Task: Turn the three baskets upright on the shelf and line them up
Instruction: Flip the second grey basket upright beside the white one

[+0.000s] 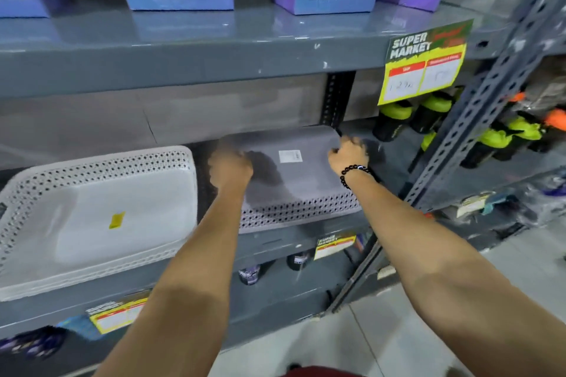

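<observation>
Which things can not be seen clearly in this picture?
- Third basket: not identifiable in the head view; only the white basket and grey basket show.
- Left hand: motion blur hides its grip.
- Right hand: fingertips blurred at the grey basket's far edge.
- Price tag: handwriting too faint.

The left hand (pixel 230 169) was smeared by motion blur, its fingers indistinct against the grey basket (pixel 294 180). The white basket (pixel 101 211) ran off the left edge. Writing on the price tag (pixel 424 70) was too faint to read.
</observation>
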The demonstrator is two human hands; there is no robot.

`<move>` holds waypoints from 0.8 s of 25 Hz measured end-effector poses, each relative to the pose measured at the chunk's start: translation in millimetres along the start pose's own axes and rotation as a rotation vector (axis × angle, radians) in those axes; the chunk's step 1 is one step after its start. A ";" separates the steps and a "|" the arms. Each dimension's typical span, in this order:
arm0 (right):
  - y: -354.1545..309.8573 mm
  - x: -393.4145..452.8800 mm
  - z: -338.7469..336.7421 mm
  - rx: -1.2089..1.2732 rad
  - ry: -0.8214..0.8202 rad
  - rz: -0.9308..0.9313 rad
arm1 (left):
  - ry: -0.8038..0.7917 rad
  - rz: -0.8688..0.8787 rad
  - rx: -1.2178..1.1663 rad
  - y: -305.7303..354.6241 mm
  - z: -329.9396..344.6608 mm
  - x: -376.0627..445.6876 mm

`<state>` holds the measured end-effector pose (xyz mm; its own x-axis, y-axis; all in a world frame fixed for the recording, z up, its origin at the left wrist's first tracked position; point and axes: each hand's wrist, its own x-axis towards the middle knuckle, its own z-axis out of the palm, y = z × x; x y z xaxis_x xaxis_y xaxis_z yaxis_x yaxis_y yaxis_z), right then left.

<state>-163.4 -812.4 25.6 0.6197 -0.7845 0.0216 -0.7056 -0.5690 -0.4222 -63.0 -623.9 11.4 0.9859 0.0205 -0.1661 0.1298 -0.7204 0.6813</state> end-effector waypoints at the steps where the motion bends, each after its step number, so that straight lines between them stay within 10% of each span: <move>1: 5.8 11.0 0.1 0.020 -0.026 0.050 | 0.002 -0.053 -0.010 0.1 3.6 2.9; 7: 3.2 34.4 -10.1 0.501 -0.282 0.228 | -0.009 -0.104 -0.042 0.1 1.9 8.6; 20: 2.8 1.6 -44.4 1.508 0.060 0.485 | 0.364 0.017 -0.774 -2.9 -57.8 -20.0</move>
<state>-179.7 -826.2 64.7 0.4070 -0.8403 -0.3582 0.1726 0.4558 -0.8732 -77.0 -582.1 54.0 0.9437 0.3309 -0.0027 0.0199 -0.0485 0.9986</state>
